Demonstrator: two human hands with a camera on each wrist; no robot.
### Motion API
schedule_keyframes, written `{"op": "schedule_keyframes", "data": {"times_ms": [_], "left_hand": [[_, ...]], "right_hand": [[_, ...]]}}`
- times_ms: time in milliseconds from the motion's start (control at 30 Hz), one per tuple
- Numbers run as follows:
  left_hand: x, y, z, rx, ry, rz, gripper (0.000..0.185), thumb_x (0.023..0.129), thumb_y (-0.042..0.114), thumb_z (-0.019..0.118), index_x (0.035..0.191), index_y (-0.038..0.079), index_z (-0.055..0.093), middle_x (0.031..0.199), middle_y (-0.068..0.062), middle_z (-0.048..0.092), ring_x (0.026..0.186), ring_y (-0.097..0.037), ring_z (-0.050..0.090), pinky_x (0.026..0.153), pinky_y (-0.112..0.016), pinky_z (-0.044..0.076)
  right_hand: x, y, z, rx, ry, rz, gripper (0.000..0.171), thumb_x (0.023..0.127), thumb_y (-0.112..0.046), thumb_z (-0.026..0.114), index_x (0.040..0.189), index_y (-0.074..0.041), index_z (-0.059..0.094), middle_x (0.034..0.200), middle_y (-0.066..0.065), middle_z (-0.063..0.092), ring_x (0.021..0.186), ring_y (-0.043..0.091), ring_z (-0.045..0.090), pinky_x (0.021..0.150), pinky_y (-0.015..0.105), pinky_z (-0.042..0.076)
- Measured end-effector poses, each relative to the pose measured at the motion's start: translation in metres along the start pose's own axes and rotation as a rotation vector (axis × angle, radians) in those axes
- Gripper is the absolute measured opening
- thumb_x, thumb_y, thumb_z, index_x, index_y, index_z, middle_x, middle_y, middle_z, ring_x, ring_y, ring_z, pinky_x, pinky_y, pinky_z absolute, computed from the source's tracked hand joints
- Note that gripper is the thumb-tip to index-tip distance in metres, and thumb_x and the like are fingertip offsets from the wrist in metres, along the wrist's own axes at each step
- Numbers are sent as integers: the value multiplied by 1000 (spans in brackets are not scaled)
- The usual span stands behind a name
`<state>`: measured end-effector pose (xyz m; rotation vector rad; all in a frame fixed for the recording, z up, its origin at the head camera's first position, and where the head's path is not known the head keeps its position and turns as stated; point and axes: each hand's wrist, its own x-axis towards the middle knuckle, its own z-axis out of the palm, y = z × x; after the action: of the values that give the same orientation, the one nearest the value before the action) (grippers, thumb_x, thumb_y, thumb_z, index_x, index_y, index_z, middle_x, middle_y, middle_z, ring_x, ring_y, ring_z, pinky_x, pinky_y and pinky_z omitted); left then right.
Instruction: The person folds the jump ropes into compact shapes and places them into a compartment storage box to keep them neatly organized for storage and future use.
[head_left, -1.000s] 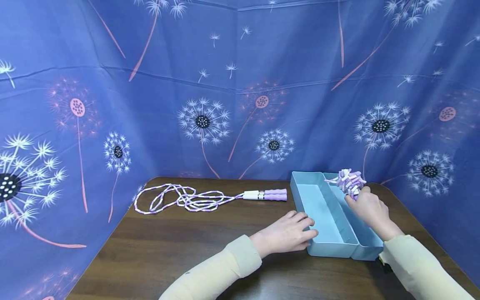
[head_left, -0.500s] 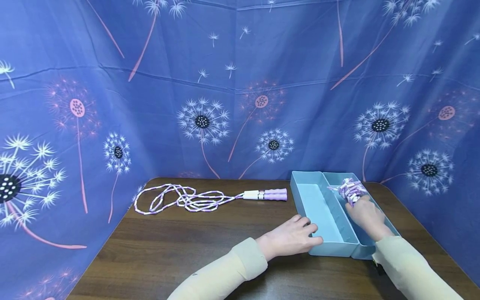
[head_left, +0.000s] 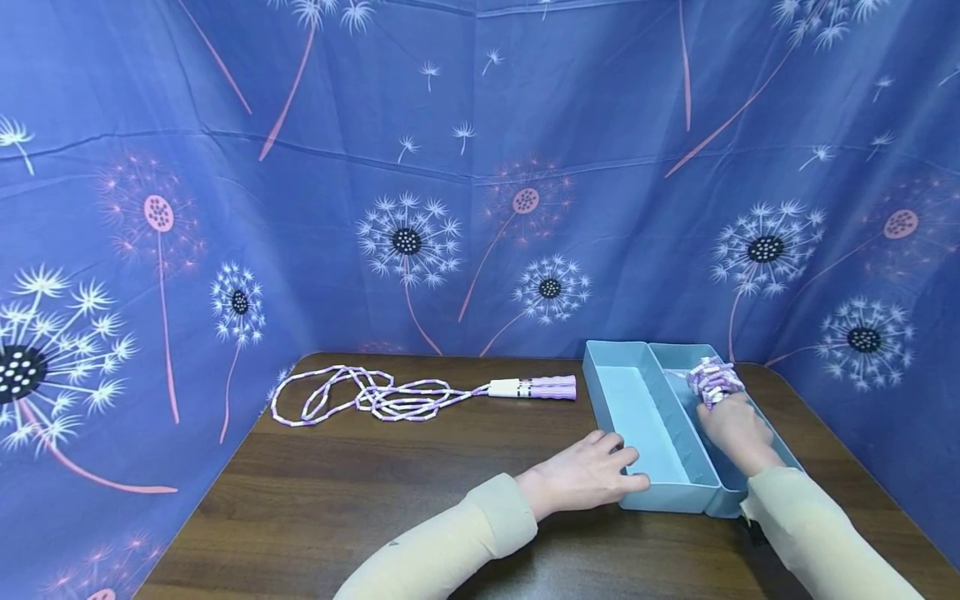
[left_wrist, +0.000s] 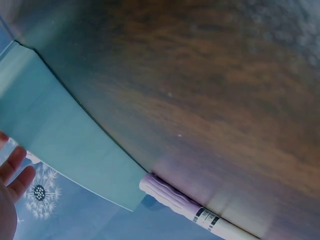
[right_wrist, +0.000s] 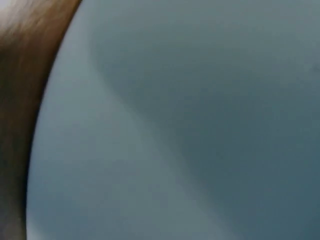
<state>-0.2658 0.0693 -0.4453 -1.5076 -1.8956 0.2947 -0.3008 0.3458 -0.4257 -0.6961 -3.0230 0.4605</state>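
Blue cloth (head_left: 480, 200) hangs behind. Head view: your right grip (head_left: 738, 429) holds bunched rope (head_left: 714, 381) inside the box (head_left: 670, 500), right side; you're probably placing it, so loosen gently next. Left wrist: left grip (left_wrist: 9, 195) spread. Right wrist: grip unseen.

Right hand (head_left: 738, 429) gripping bundled purple-and-white beaded rope (head_left: 714, 382) at right compartment (head_left: 724, 467) of blue tray (head_left: 667, 498). Left hand (head_left: 585, 472) at tray's near left corner. Second such rope (head_left: 468, 395), lilac handles (head_left: 553, 387) side by side, lying looped on wooden desk (head_left: 360, 483). Dandelion-print cloth (head_left: 322, 217) behind.
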Motion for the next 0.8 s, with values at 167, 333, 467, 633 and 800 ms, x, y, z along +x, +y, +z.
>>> {"op": "schedule_keyframes", "data": {"times_ms": [167,333,467,633,800], "left_hand": [[0,-1,-1,10,3,6,21,91,33,52,112,30,50,107,4,54,94,-17,52,78,-28,45],[-1,0,-1,1,-3,9,21,91,34,53,112,29,49,108,3,53,93,-17,51,75,-26,45],[-1,0,0,10,-3,10,22,90,36,55,111,28,49,108,3,53,92,-17,50,74,-25,45],[-1,0,-1,1,-8,14,22,91,34,54,111,28,49,108,3,53,91,-16,50,72,-25,45],[0,0,-1,5,5,13,20,91,34,53,110,29,50,107,4,53,90,-16,50,71,-24,45]], "right_hand": [[3,6,7,-8,-52,24,77,93,-34,46,122,31,17,103,47,43,90,55,52,73,57,46],[5,11,15,-3,-107,48,76,93,-35,47,120,29,18,106,47,40,95,57,48,79,59,43],[6,12,20,-9,-117,47,76,93,-37,46,120,29,18,110,47,39,100,59,45,83,61,42],[3,11,21,-32,-106,1,75,94,-37,46,116,29,20,107,48,42,98,60,47,81,62,43],[-2,8,18,-65,-111,-26,80,94,-38,46,120,31,16,109,50,41,100,61,47,80,63,44]]}}
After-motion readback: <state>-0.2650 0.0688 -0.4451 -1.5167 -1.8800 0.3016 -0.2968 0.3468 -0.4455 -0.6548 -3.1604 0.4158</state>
